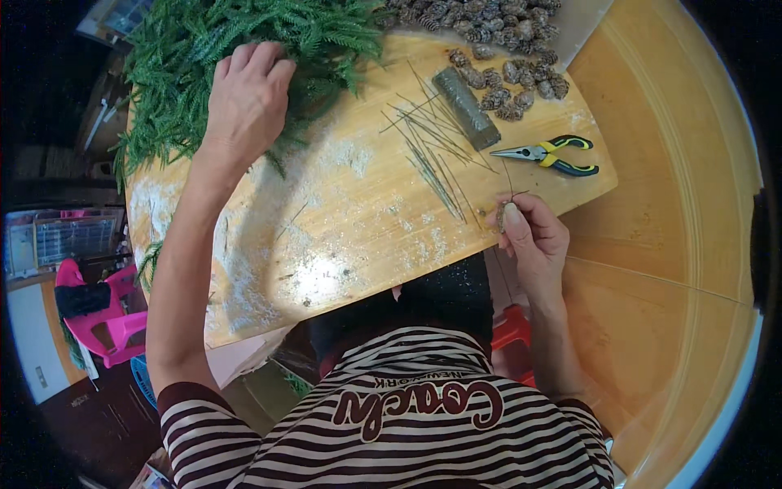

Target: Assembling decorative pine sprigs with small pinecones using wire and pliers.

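Note:
At the far left my left hand (252,98) reaches into a heap of green artificial evergreen sprigs (187,73). Its fingers curl down, and their tips are hidden among the needles. By the table's right front edge, my right hand (538,244) pinches a small brown pine cone (503,215) with a thin wire (509,175) sticking up from it; the fingers partly cover the cone. Just beyond that hand lie long-nose pliers (554,155) with yellow and black handles. Loose thin wires (436,155) are scattered beside a dark green cylindrical roll (466,108).
Several pine cones (521,81) lie at the far right, with a larger pile (481,18) behind them. White flakes (244,277) dust the wooden table (366,212). A pink plastic chair (102,318) stands left of the table, and a red stool (511,330) is partly visible beneath its front edge.

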Demonstrator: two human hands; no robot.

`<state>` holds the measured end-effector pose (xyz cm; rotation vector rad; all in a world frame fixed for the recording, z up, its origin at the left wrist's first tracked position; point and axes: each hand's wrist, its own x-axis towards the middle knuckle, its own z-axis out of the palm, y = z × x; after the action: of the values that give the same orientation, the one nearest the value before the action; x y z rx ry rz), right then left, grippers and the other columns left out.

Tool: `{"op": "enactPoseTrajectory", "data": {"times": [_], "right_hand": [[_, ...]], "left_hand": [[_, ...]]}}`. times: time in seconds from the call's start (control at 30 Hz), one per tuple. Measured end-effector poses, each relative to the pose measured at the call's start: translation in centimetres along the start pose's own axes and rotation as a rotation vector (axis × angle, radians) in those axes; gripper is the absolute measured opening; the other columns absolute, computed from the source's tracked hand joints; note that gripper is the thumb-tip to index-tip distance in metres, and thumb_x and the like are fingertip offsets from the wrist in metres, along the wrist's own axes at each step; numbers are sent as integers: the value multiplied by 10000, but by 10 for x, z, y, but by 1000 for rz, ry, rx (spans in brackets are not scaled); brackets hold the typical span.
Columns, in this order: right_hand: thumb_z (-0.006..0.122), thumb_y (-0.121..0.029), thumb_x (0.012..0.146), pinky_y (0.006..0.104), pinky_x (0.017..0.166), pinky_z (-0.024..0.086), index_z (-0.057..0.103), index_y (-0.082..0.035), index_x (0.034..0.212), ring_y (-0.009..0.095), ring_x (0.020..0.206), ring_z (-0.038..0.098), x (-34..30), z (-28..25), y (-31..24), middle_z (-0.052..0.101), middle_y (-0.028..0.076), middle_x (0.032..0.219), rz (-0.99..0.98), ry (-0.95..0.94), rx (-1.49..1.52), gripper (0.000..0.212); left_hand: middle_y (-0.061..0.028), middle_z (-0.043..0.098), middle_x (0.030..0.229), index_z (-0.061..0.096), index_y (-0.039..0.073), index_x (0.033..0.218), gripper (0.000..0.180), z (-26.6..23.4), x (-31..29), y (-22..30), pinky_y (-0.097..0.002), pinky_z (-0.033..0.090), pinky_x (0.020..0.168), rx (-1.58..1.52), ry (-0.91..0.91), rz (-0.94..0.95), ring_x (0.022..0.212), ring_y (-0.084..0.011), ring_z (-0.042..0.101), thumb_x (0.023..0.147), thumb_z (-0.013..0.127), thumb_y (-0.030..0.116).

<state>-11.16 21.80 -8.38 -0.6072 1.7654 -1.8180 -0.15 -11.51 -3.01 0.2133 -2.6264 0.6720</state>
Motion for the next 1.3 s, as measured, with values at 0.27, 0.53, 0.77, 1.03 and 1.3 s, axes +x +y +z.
{"op": "enactPoseTrajectory", "data": {"times": [0.27,0.53,0.77,1.03,1.3], "right_hand": [[545,-161,928,156,577,379,591,6,1052,19,624,453,3,4,2,625,12,831,-65,-68,-70,213],[557,-168,922,162,577,377,600,4,1046,21,634,455,0,3,6,620,7,825,-73,-50,-66,217],[566,-185,919,160,584,373,607,1,1040,22,640,453,-2,10,3,614,0,813,-45,-45,-66,225],[560,-188,922,156,591,358,602,-2,1052,22,652,447,-5,10,0,605,-7,831,-26,-37,-44,231],[550,-163,921,166,659,391,544,10,1129,48,739,488,-7,28,-19,593,30,936,-127,-245,-80,270]], "left_hand": [[-65,563,986,558,95,1142,449,8,2,7,-383,388,837,50,-209,27,993,-257,504,708,521,-10],[-40,568,922,569,76,1129,417,-34,-1,-8,-396,383,816,-176,63,39,952,-234,511,713,586,72],[-75,587,1018,645,69,965,241,-19,4,6,-405,383,824,34,-196,-100,979,-255,520,772,641,212],[-80,556,1052,637,50,932,168,-42,0,-6,-371,393,809,-219,79,34,934,-259,525,809,636,164],[-79,577,837,586,19,887,186,-80,-43,31,-371,358,918,-1737,51,-740,796,-203,501,854,501,181]]}}
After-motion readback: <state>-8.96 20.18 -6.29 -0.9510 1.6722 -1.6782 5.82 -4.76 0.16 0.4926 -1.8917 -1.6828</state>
